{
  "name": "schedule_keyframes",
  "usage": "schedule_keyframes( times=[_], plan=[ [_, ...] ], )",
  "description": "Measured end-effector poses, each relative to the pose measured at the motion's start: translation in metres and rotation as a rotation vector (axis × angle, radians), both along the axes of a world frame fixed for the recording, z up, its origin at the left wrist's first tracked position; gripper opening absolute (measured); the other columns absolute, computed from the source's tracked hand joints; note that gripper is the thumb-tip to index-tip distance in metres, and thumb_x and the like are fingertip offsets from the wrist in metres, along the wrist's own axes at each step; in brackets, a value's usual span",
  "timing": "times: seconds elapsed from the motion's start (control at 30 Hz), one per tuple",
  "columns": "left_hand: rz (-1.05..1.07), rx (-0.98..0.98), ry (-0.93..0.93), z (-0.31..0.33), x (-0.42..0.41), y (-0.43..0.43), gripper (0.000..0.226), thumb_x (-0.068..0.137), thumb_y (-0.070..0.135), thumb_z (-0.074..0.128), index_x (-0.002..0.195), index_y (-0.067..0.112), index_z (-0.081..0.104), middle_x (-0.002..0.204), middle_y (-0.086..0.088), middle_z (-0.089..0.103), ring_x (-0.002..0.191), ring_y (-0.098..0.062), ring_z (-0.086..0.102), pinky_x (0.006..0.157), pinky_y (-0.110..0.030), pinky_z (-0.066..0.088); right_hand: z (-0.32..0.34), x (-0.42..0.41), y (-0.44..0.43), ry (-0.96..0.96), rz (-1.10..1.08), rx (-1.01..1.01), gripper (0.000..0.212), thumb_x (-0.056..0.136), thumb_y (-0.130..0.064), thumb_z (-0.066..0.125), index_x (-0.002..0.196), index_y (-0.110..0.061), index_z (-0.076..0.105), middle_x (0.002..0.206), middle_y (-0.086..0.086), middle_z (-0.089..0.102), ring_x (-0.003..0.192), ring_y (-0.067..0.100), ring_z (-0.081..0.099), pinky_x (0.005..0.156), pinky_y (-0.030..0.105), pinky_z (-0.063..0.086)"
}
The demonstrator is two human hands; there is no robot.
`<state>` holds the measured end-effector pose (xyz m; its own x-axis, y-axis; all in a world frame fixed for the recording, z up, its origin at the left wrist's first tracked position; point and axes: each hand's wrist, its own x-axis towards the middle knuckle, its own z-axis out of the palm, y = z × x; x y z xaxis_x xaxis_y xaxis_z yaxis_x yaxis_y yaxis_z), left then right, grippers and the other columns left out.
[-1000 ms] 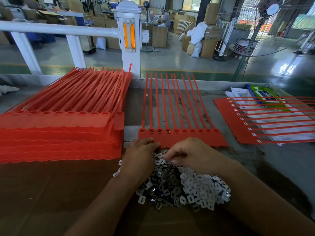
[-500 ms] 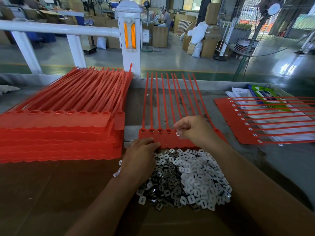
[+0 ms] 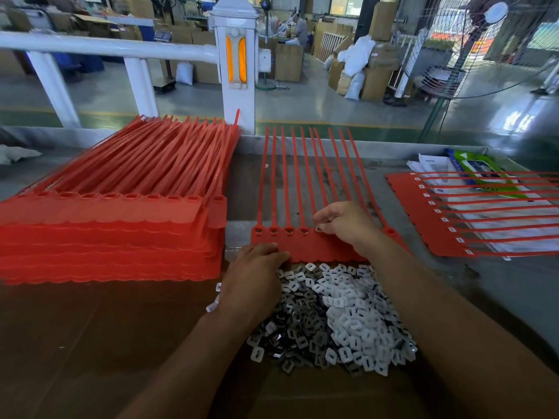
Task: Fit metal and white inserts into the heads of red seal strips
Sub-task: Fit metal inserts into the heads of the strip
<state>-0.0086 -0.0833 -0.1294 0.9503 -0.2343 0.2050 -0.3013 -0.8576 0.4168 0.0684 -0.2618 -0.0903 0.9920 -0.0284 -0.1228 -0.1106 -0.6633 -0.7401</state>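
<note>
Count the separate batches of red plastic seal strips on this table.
3: a tall stack at left; a middle sheet, where the right hand pinches a white insert; a right sheet lying over papers. The stack's layers can't be counted.

1. The left hand [image 3: 254, 276] is showing bare from fingertips to wrist.
2. The right hand [image 3: 344, 225] is going uncovered in the same way.
3. The left forearm [image 3: 193, 358] and right forearm [image 3: 438, 313] are running bare down to the lower edge of the view.
</note>
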Motion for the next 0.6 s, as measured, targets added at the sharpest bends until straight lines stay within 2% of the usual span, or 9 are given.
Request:
schedule_keyframes(
  times=[0.13, 0.23, 0.47, 0.6],
  plan=[
    [-0.005, 0.003, -0.004, -0.0002, 0.0002, 0.0006, 0.052, 0.085, 0.010, 0.046, 0.132, 0.031, 0.048, 0.143, 0.010, 0.038, 0.128, -0.012, 0.029, 0.101, -0.021, 0.023, 0.0027, 0.0005, -0.0009, 0.011, 0.013, -0.032, 0.021, 0.085, -0.002, 0.060, 0.101, -0.015, 0.067, 0.111, 0.004, 0.065, 0.104, 0.015, 0.057, 0.089, 0.025, 0.043],
    [-0.004, 0.000, -0.005, -0.0004, -0.0002, 0.0005, 0.051, 0.086, 0.010, 0.045, 0.133, 0.031, 0.048, 0.143, 0.010, 0.038, 0.129, -0.012, 0.028, 0.101, -0.021, 0.022, 0.0048, 0.0003, 0.0006, 0.025, 0.037, -0.053, 0.022, 0.085, 0.000, 0.060, 0.102, -0.012, 0.066, 0.105, 0.005, 0.065, 0.100, 0.016, 0.059, 0.088, 0.024, 0.044],
    [-0.012, 0.005, -0.001, -0.0018, 0.0011, 0.0010, 0.051, 0.085, 0.012, 0.045, 0.133, 0.032, 0.048, 0.143, 0.011, 0.038, 0.128, -0.012, 0.027, 0.100, -0.020, 0.022, 0.0041, 0.0015, 0.0018, 0.002, 0.041, -0.019, 0.023, 0.080, 0.006, 0.063, 0.097, -0.010, 0.065, 0.075, -0.005, 0.060, 0.072, 0.004, 0.055, 0.070, 0.015, 0.043],
    [-0.018, 0.009, -0.008, -0.0019, 0.0009, 0.0011, 0.051, 0.085, 0.012, 0.046, 0.132, 0.031, 0.048, 0.143, 0.010, 0.039, 0.128, -0.012, 0.029, 0.099, -0.020, 0.022, 0.0041, 0.0032, 0.0012, 0.012, 0.025, 0.011, 0.024, 0.078, 0.006, 0.065, 0.091, -0.013, 0.064, 0.074, -0.007, 0.060, 0.070, 0.003, 0.055, 0.063, 0.013, 0.040]
  ],
)
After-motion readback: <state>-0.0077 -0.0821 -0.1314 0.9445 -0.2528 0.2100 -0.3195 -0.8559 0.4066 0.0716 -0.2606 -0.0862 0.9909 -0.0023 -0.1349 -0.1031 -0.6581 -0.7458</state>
